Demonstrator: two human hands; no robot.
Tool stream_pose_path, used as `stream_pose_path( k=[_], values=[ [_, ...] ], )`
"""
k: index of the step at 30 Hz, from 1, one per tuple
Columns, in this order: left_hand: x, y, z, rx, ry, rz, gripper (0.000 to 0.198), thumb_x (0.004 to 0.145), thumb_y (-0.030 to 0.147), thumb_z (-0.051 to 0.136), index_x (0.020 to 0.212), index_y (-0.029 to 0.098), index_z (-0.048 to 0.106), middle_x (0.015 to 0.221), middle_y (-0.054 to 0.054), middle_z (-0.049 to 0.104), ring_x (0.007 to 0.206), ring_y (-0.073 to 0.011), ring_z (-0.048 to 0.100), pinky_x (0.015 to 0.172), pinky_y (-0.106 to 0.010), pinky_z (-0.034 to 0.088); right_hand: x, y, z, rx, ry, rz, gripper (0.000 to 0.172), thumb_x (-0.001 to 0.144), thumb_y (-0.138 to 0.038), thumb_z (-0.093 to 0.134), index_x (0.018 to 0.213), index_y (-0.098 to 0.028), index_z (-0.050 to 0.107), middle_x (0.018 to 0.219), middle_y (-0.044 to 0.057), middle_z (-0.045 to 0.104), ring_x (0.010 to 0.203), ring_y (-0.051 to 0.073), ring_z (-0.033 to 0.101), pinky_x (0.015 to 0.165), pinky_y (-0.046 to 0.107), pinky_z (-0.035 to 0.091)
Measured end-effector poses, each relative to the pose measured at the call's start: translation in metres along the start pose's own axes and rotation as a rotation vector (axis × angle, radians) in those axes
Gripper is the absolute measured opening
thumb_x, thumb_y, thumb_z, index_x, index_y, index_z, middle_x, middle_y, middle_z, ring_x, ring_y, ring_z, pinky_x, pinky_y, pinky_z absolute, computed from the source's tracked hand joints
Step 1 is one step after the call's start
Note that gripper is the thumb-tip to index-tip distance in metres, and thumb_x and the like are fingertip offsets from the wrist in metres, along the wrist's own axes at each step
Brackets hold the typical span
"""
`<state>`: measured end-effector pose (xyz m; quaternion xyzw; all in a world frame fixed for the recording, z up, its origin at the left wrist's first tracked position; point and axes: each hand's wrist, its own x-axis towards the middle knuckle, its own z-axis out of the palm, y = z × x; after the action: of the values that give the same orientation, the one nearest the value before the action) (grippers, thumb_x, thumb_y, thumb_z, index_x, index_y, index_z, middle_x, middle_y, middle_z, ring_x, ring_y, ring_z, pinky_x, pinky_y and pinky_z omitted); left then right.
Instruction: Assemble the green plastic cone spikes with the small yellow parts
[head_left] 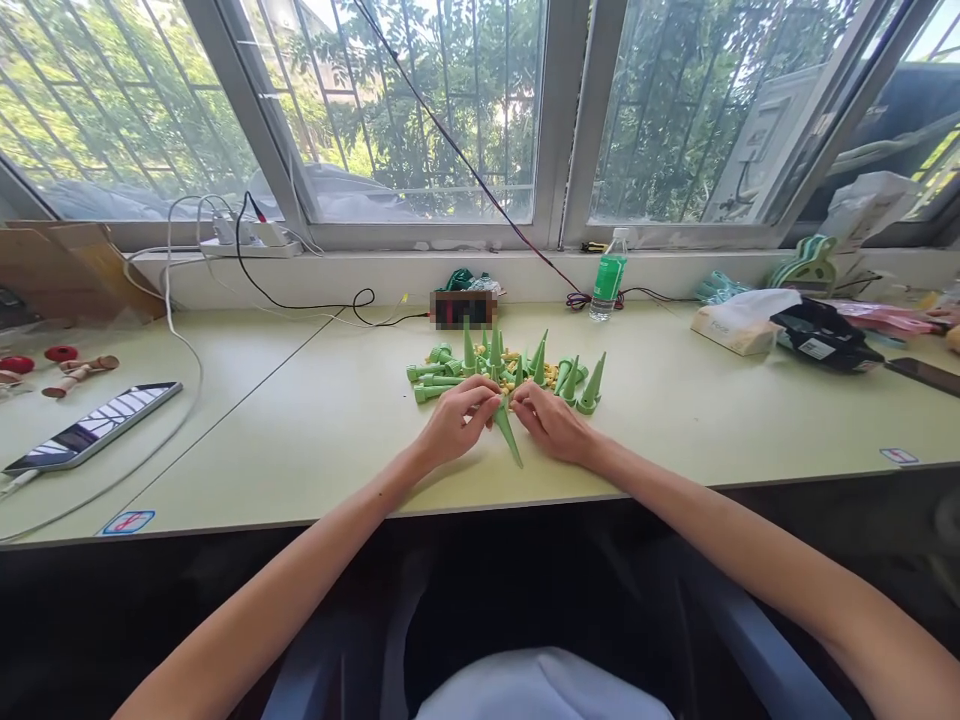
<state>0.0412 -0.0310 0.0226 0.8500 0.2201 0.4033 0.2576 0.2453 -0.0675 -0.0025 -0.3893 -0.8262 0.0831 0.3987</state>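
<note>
Between my two hands hangs a green plastic cone-shaped spike (510, 437), its point slanting down toward the table's front edge. My left hand (456, 422) is closed on its wide end in a pinch. The fingers of my right hand (555, 424) are pressed together at the same end; what they grip is hidden. Just beyond my hands lies a pile of similar green spikes (592, 384), some upright and some on their sides. Small yellow pieces (513, 362) are mixed in among them.
Behind the pile sits a blurred-out box (463, 310). A water bottle (608, 276) stands near the window ledge. A phone (94, 428) with a white cable lies at left. At right are a tissue pack (739, 322) and a black package (825, 335).
</note>
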Motion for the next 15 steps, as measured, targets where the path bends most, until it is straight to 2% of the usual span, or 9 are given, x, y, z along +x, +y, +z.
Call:
stream_pose_path(
  k=[4,7,11,15],
  values=[
    [-0.0005,-0.0020,0.0004,0.132,0.012,0.166,0.028,0.101,0.028,0.047,0.079,0.016,0.060,0.095,-0.008,0.062,0.065,-0.0104,0.054,0.057,-0.023,0.047,-0.0015,-0.0009,0.0006,0.031,0.023,0.004,0.015,0.105,-0.032,0.036,0.098,-0.022,0.044,0.076,-0.001,0.057,0.061,0.014,0.051,0.062,0.025,0.039],
    [-0.0010,-0.0039,0.0006,0.205,0.018,0.238,0.023,0.100,0.023,0.049,0.081,0.016,0.060,0.097,-0.008,0.063,0.068,-0.0106,0.054,0.058,-0.023,0.044,-0.0015,-0.0005,0.0015,0.033,0.067,-0.033,0.016,0.106,-0.033,0.035,0.097,-0.022,0.044,0.074,-0.002,0.055,0.058,0.014,0.050,0.059,0.025,0.037],
    [-0.0020,-0.0054,0.0008,0.225,0.027,0.245,0.020,0.099,0.023,0.051,0.083,0.015,0.060,0.101,-0.008,0.059,0.066,-0.0095,0.051,0.057,-0.024,0.043,-0.0013,0.0006,0.0028,0.009,0.134,-0.057,0.018,0.106,-0.032,0.036,0.096,-0.022,0.047,0.077,0.000,0.055,0.060,0.014,0.049,0.060,0.026,0.037],
    [-0.0026,-0.0048,-0.0004,0.189,0.009,0.170,0.025,0.099,0.027,0.052,0.080,0.015,0.062,0.085,-0.004,0.053,0.063,-0.0100,0.046,0.053,-0.024,0.039,-0.0008,0.0032,0.0037,-0.007,0.164,-0.071,0.020,0.106,-0.031,0.037,0.094,-0.022,0.051,0.080,0.002,0.059,0.066,0.015,0.053,0.064,0.027,0.040]
  ],
)
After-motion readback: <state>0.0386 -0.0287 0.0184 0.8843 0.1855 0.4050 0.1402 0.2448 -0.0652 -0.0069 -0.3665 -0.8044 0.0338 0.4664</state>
